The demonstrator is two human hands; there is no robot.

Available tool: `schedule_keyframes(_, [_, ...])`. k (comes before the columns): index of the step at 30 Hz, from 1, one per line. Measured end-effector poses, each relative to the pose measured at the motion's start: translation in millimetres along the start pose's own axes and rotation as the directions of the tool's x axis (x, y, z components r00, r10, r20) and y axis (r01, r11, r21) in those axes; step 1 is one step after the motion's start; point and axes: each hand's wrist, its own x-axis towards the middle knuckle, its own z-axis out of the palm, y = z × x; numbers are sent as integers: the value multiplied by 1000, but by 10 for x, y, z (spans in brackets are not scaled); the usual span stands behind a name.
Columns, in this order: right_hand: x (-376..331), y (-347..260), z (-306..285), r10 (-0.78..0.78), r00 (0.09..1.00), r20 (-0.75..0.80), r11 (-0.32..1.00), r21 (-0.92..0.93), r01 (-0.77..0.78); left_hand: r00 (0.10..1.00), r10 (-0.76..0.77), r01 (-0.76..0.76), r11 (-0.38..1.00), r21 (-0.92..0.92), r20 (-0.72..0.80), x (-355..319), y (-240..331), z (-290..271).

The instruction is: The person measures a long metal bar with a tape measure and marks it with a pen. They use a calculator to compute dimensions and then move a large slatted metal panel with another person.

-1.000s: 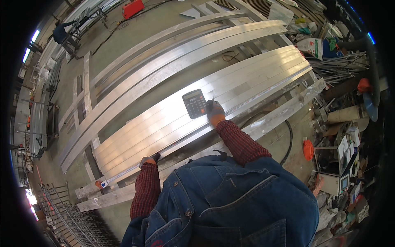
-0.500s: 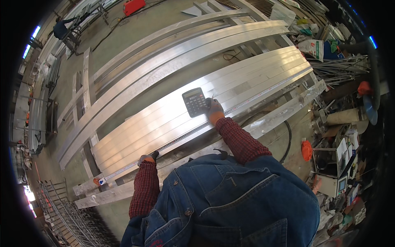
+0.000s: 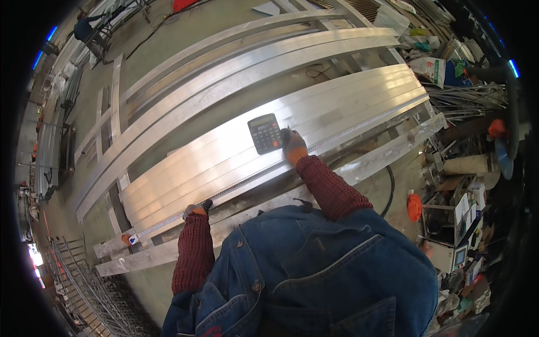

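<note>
A stack of long aluminium profiles (image 3: 337,106) lies slanted in front of me. A dark calculator (image 3: 264,133) rests on top of it. My right hand (image 3: 293,146), in an orange glove, sits on the profiles just right of the calculator, closed around a thin pencil-like tip that points up. My left hand (image 3: 196,209), in a dark glove, curls over the near edge of the stack and presses on a measuring tape (image 3: 348,130) stretched along that edge. The tape's case (image 3: 129,239) lies at the far left end.
More long profiles (image 3: 224,62) lie beyond on the concrete floor. A black cable (image 3: 389,188) loops at my right. Boxes, rods and clutter (image 3: 460,185) crowd the right side. A wire rack (image 3: 84,292) stands at lower left. Another person (image 3: 90,25) works at far upper left.
My right hand has edged closer to the calculator's right side. My left hand stays on the tape at the near edge. The view has shifted slightly.
</note>
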Motion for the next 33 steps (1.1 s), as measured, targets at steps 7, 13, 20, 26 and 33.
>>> schedule_keyframes(7, [-12, 22, -41, 105, 991, 83, 994, -7, -105, 998, -53, 53, 999, 8, 43, -53, 62, -43])
schedule_keyframes(13, [-9, 23, -14, 60, 998, -32, 998, 34, -58, 998, -34, 31, 999, 42, 55, 17, 52, -31])
schedule_keyframes(20, [10, 17, -43, 64, 998, -4, 996, 58, -63, 999, 0, -1, 999, 49, 35, 13, 23, -22])
schedule_keyframes(26, [39, 8, -47, 96, 995, 20, 995, 1, -96, 999, -24, 23, 998, 57, 24, 24, 35, -5])
schedule_keyframes(33, [131, -23, -76, 151, 988, 9, 987, 57, -152, 999, -25, 23, 996, 84, 23, 64, 30, 10])
